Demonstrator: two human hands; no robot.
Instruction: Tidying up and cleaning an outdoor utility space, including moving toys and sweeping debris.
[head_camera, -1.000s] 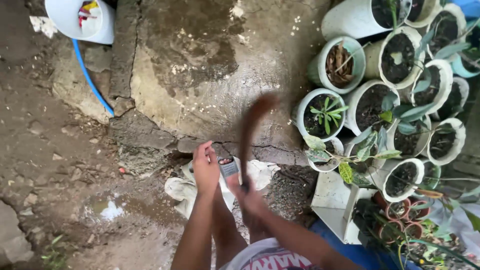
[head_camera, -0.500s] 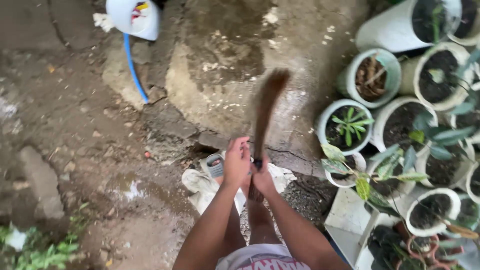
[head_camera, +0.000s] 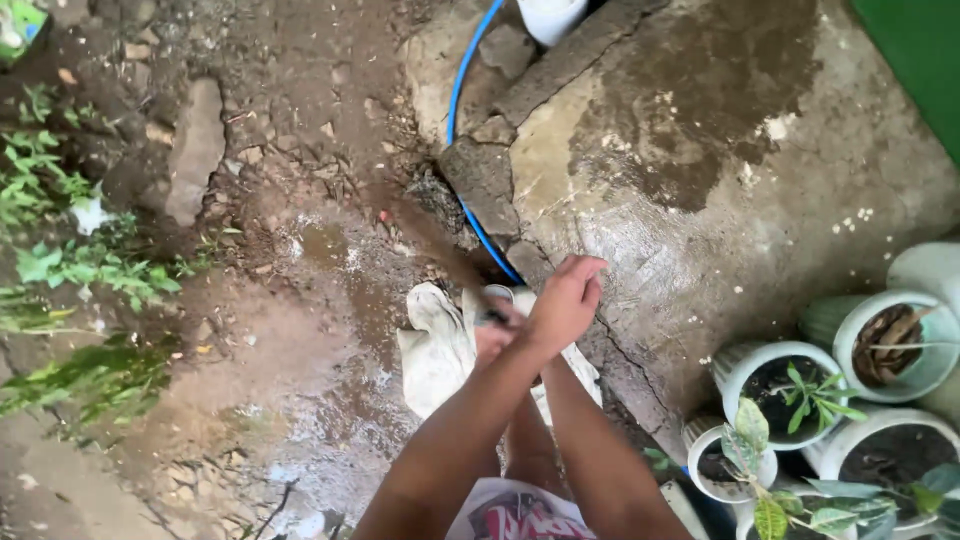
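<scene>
Both hands (head_camera: 530, 320) share one grip — clamped on the blurred broom (head_camera: 430, 235) — bare mud leftward.

You get soft, even daylight with no hard shadows, glare on the wet concrete (head_camera: 640, 270), and motion blur over the hands (head_camera: 540, 315).

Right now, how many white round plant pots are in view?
5, all at lower right: dry-leaf pot, seedling pot, small pot, bottom-edge pot, one cut off. More may be hidden.
</scene>
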